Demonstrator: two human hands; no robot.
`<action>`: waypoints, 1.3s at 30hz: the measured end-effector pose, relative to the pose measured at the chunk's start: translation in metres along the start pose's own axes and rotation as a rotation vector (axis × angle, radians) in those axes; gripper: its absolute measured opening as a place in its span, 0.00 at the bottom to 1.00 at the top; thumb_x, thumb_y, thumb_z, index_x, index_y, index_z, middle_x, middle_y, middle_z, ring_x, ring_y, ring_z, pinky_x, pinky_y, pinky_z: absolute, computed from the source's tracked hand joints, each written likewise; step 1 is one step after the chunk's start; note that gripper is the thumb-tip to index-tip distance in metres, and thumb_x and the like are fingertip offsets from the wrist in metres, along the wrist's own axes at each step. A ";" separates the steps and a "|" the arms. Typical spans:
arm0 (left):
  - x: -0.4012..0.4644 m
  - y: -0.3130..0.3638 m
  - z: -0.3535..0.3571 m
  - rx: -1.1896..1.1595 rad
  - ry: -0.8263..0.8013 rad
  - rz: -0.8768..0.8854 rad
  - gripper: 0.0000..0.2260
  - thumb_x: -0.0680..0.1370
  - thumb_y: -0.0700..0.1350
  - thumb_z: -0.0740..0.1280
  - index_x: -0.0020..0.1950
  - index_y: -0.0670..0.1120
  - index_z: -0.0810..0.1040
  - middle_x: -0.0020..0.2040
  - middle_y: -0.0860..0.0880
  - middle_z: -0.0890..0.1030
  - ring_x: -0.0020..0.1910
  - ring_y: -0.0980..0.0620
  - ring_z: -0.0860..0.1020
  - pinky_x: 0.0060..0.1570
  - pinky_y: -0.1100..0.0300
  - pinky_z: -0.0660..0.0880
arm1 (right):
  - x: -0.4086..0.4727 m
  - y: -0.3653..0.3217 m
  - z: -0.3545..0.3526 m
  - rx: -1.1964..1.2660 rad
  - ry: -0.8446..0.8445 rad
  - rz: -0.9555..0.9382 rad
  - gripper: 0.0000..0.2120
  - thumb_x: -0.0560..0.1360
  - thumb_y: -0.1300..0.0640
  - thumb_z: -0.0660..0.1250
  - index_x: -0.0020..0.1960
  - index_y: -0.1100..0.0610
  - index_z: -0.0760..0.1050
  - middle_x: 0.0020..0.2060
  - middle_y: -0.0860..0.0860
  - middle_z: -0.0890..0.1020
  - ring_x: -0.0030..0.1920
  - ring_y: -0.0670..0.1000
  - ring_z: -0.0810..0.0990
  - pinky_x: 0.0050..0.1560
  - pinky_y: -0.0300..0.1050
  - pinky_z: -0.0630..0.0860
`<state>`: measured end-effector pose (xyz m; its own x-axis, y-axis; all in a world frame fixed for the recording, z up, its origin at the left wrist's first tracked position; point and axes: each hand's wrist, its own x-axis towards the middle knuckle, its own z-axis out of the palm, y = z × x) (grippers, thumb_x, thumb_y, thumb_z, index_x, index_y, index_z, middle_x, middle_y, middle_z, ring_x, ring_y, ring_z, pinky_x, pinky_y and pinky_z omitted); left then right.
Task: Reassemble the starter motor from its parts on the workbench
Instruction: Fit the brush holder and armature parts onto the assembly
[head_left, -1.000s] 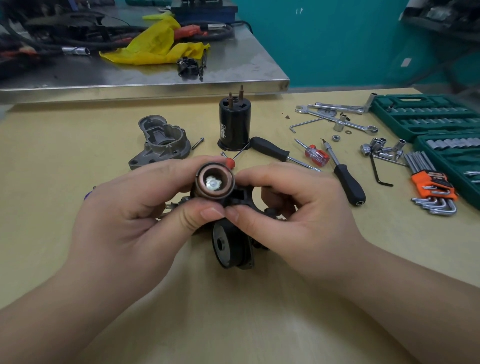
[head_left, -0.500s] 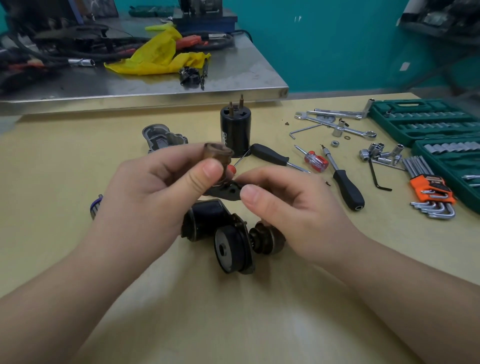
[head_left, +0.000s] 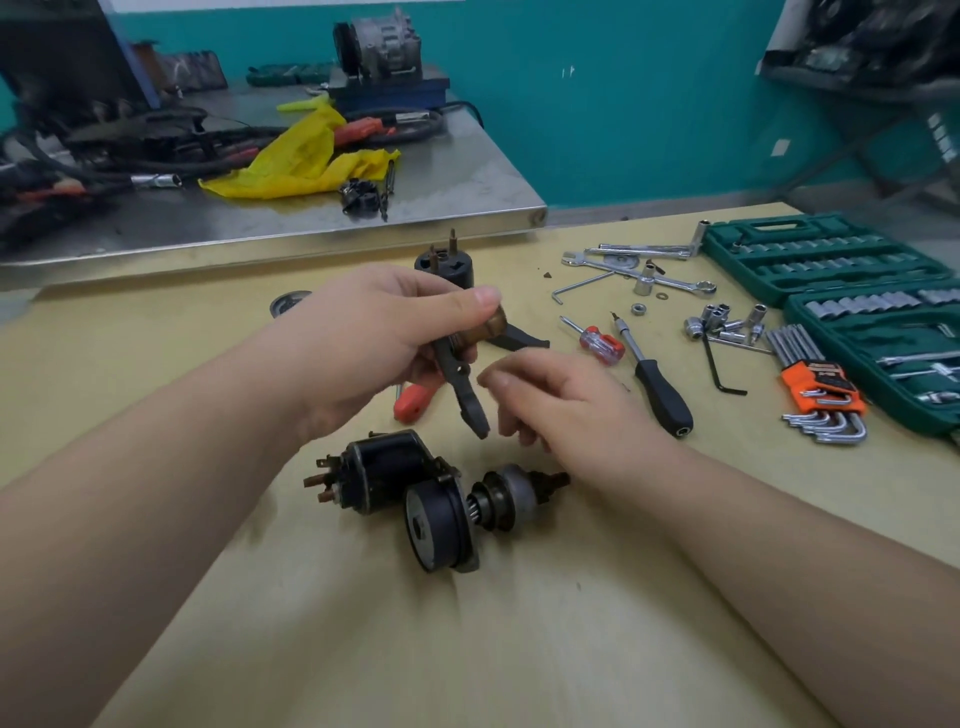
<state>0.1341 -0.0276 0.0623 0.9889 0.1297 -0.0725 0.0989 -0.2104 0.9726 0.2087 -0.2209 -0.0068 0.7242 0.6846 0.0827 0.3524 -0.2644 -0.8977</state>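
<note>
L hand (head_left: 374, 332) holds plunger w/ fork (head_left: 470, 384).

Teal socket case (head_left: 810, 257); yellow rag (head_left: 306, 161); orange key holder (head_left: 818, 382).

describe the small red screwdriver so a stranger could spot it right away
Start at the green socket case on the right of the workbench and move left past the loose sockets. The small screwdriver lies beside a longer black-handled driver; it alone has a stubby clear red handle.
</note>
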 end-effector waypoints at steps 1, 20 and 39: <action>0.002 -0.002 0.000 0.014 0.028 -0.009 0.19 0.72 0.59 0.77 0.51 0.44 0.90 0.43 0.42 0.84 0.46 0.38 0.77 0.50 0.40 0.73 | 0.002 0.002 -0.003 -0.020 -0.100 0.028 0.09 0.82 0.44 0.68 0.56 0.46 0.83 0.44 0.50 0.86 0.42 0.44 0.84 0.47 0.48 0.82; 0.030 0.002 0.032 0.649 0.260 -0.068 0.23 0.75 0.70 0.72 0.46 0.49 0.81 0.35 0.50 0.85 0.30 0.51 0.80 0.32 0.57 0.75 | 0.002 0.001 0.014 0.373 0.044 -0.045 0.21 0.70 0.43 0.78 0.61 0.44 0.79 0.37 0.53 0.82 0.33 0.48 0.79 0.34 0.44 0.77; -0.024 -0.012 -0.020 0.857 0.147 0.028 0.16 0.76 0.72 0.63 0.53 0.66 0.83 0.47 0.63 0.85 0.45 0.60 0.83 0.44 0.57 0.80 | 0.011 0.010 0.006 0.649 0.132 0.220 0.25 0.63 0.60 0.73 0.59 0.46 0.81 0.47 0.64 0.85 0.32 0.53 0.75 0.30 0.45 0.72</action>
<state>0.1068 -0.0089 0.0567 0.9737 0.2251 0.0357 0.1827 -0.8645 0.4683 0.2164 -0.2118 -0.0175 0.8185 0.5628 -0.1155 -0.2065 0.1006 -0.9733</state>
